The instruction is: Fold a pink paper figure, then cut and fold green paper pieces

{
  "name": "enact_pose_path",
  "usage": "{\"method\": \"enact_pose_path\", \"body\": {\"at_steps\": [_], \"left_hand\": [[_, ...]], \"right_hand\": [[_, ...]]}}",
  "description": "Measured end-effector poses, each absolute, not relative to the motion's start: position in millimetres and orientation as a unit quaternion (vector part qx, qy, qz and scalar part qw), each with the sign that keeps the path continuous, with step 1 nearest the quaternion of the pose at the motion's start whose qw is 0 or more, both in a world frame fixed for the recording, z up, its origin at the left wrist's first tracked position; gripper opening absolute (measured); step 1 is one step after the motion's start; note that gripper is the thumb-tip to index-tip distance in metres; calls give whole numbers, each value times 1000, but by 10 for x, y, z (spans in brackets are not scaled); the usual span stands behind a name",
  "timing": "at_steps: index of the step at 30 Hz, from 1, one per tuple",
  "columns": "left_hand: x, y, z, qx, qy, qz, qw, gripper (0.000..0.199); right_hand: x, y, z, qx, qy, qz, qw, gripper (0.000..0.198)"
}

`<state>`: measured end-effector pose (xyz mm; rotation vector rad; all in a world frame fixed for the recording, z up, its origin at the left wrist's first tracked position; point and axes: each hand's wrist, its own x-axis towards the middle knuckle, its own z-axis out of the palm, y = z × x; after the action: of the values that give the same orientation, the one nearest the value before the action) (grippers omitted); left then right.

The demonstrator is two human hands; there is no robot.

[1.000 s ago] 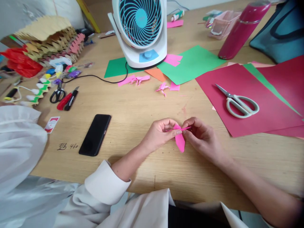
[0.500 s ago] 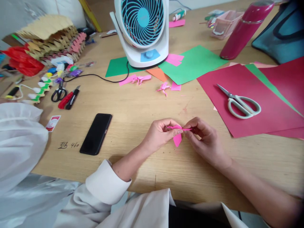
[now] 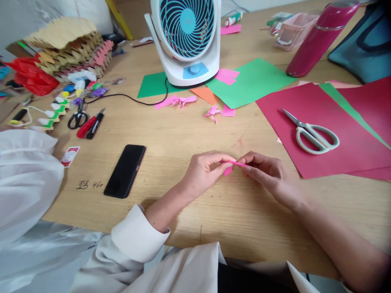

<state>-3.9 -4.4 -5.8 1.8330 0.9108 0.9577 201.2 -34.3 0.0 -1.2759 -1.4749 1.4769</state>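
Head: basket (image 3: 292, 37) beyond held paper (image 3: 228, 171)

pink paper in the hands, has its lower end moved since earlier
Yes, up in the view: a second ago the pink paper hung down level with the specks on the table; now its lower end stops clearly above them.

Wood-grained table (image 3: 171, 130), pale wall (image 3: 259, 3) behind it
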Motion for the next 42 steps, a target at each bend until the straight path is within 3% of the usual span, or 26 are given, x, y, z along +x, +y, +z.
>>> {"method": "enact_pose_path", "body": {"at_steps": [8, 15, 29, 42], "left_hand": [[-28, -58, -64, 780, 333, 395, 355, 13], [1, -102, -34, 761, 337, 394, 390, 11], [20, -129, -58, 779, 325, 415, 339, 7], [61, -140, -50, 740, 338, 411, 412, 6]], "right_hand": [[2002, -301, -30, -537, -504, 597, 317, 35], [2030, -295, -79, -514, -498, 624, 313, 32], [2076, -246, -61, -479, -443, 688, 317, 24], [2116, -189, -70, -465, -465, 699, 282, 30]]}}
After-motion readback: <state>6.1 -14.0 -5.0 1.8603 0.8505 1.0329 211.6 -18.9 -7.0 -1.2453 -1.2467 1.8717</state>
